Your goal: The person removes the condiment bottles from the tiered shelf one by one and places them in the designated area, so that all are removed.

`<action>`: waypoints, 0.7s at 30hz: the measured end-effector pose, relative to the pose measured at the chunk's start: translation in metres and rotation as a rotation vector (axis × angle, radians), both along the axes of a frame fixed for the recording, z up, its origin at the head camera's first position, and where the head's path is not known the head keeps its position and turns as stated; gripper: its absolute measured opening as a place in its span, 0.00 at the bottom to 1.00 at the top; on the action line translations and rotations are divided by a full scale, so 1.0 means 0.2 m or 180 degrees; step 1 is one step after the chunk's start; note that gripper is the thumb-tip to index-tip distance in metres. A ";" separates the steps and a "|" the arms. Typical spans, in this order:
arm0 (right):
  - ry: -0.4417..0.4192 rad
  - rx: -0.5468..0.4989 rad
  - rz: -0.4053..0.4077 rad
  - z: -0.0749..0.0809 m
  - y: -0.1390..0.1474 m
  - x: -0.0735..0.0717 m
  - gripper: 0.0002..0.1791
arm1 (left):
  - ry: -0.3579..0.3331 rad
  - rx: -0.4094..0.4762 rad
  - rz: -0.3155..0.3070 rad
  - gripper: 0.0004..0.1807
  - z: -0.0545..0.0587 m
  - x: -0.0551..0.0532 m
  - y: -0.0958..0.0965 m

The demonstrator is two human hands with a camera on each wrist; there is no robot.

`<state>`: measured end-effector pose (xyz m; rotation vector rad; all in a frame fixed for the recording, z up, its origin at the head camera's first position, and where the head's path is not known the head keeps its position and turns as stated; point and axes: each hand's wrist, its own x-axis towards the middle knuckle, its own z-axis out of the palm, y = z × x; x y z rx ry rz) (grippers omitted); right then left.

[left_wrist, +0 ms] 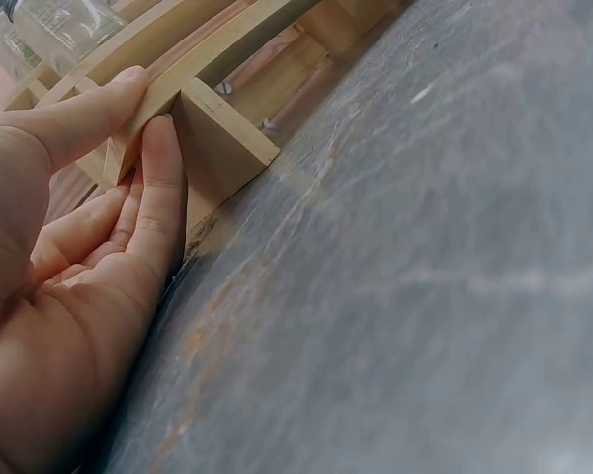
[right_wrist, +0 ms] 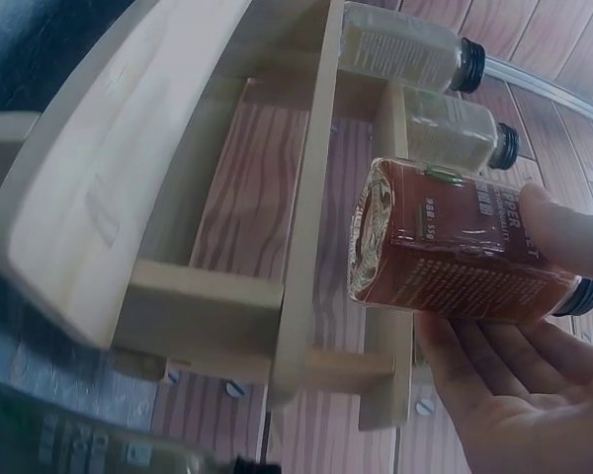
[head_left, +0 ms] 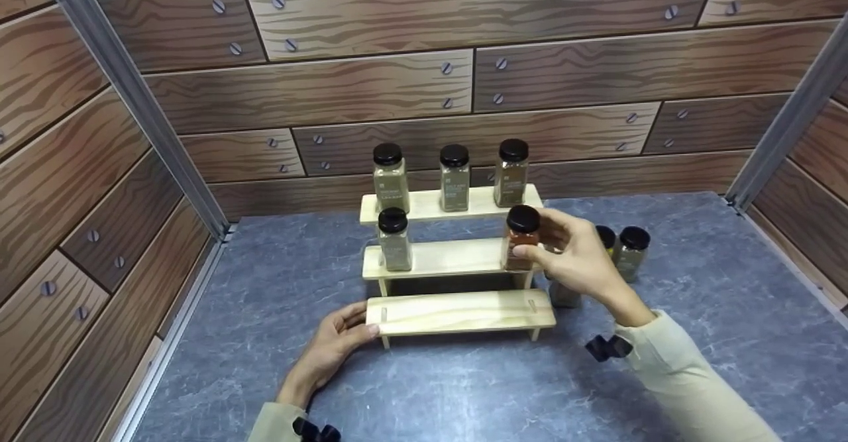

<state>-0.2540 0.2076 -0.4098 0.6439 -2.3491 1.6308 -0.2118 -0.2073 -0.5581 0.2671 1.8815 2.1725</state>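
Note:
My right hand (head_left: 584,261) grips a spice jar (head_left: 519,246) of red-brown powder with a black lid, thumb on one side and fingers on the other. The right wrist view shows the bottom of this jar lifted just off the right end of the rack's middle shelf. The three-step wooden spice rack (head_left: 457,313) has its lowest shelf pinched at the left end by my left hand (head_left: 334,341), thumb on top. A pale jar (head_left: 395,250) stands on the middle shelf's left end. The top shelf bears a green-brown jar (head_left: 391,187), a grey jar (head_left: 455,187) and a brown jar (head_left: 511,180).
Right of the rack, several more jars stand on the blue-grey marbled table (head_left: 437,389), partly behind my right hand; one dark-lidded jar (head_left: 632,256) shows plainly. Wood-patterned panels (head_left: 384,91) rise at the back and sides, with metal posts (head_left: 159,117) at the corners.

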 end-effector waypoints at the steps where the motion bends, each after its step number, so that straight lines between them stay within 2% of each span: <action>1: 0.0012 -0.0004 -0.0010 0.00 0.01 0.00 0.29 | 0.0003 0.0003 0.0000 0.40 0.00 0.00 0.00; 10: 0.0058 -0.0151 -0.0094 -0.03 0.12 0.00 0.29 | -0.0007 0.0003 -0.0002 0.41 -0.01 0.02 0.00; 16: 0.0150 -0.0050 -0.0188 -0.01 0.19 0.00 0.29 | 0.0007 -0.0003 0.0041 0.42 0.00 0.00 0.00; 21: 0.0205 -0.0119 -0.0157 0.00 0.24 0.01 0.28 | 0.0075 0.0005 -0.0009 0.41 0.00 0.01 0.00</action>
